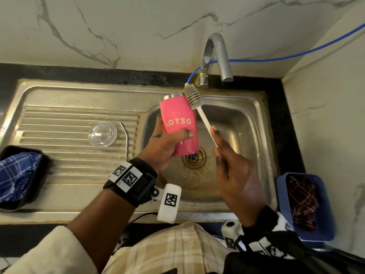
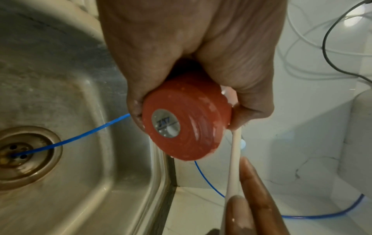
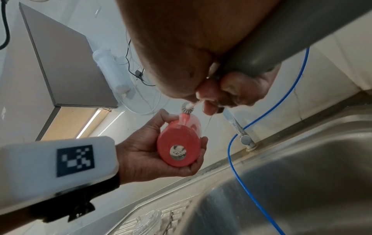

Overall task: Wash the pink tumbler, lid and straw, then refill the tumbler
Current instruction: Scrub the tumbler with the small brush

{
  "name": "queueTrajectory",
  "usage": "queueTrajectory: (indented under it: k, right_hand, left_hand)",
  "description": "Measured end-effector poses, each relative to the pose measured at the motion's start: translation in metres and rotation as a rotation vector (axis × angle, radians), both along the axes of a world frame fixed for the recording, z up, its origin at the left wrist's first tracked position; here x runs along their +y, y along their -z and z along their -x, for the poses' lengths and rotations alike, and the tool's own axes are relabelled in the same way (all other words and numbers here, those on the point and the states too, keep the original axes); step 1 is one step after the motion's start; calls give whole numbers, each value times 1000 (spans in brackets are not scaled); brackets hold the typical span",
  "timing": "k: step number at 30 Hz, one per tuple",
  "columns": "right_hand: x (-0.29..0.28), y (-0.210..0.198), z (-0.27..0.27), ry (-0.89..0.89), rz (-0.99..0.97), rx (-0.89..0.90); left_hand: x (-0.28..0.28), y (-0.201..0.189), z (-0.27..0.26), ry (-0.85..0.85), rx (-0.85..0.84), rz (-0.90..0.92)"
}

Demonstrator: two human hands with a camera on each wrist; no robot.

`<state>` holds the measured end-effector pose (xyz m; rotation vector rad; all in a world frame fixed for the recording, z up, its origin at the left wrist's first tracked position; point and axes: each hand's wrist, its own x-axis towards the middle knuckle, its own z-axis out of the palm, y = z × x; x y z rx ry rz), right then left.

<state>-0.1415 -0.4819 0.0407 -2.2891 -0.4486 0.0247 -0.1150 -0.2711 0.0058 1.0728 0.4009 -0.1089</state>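
Note:
My left hand (image 1: pixel 167 143) grips the pink tumbler (image 1: pixel 178 123) marked LOTSO, tilted over the sink basin (image 1: pixel 237 123) with its steel rim pointing away from me. Its wet base (image 2: pixel 185 122) fills the left wrist view and also shows as the base (image 3: pixel 179 149) in the right wrist view. My right hand (image 1: pixel 231 169) holds the white handle of a bottle brush (image 1: pixel 205 121); its grey bristle head (image 1: pixel 191 95) lies against the tumbler's upper outer side by the rim. The clear lid (image 1: pixel 102 133) and the bent metal straw (image 1: pixel 126 139) lie on the ribbed drainboard.
The grey tap (image 1: pixel 217 56) arches over the basin's back edge, with no water seen running. A blue tube (image 1: pixel 276 58) runs along the wall and down into the drain (image 2: pixel 18 154). A black tub (image 1: pixel 21 175) with blue cloth sits left; a blue tub (image 1: pixel 308 206) with dark cloth sits right.

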Motion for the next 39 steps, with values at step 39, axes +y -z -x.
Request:
queueTrajectory:
  k: [39]
  right_hand:
    - [7, -2, -1, -24, 24, -32]
  left_hand:
    - [6, -2, -4, -55, 82, -62]
